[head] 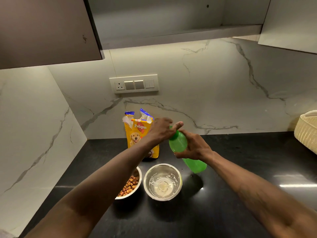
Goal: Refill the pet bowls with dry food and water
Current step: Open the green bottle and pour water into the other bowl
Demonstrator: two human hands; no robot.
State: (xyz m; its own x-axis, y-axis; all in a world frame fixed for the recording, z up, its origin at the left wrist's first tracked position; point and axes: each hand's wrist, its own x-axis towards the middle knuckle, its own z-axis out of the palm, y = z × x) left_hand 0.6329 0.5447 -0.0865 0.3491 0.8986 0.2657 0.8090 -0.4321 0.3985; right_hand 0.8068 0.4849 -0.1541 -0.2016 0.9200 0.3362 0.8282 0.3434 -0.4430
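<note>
A green plastic bottle [178, 143] is held tilted above the black counter, its base low to the right. My right hand [195, 146] grips its middle. My left hand [163, 128] is on the green cap at the bottle's top, fingers curled around it. Below stand two steel bowls: the left one [139, 170] holds brown dry kibble and is partly hidden by my left forearm, the right one [163, 182] holds clear water. An open yellow Pedigree bag [137, 133] stands upright against the marble wall behind the bowls.
The black counter [240, 152] runs to a corner at the left, with marble walls on two sides. A woven cream basket [306, 131] sits at the far right. A switch panel [134, 84] is on the wall, cabinets hang overhead.
</note>
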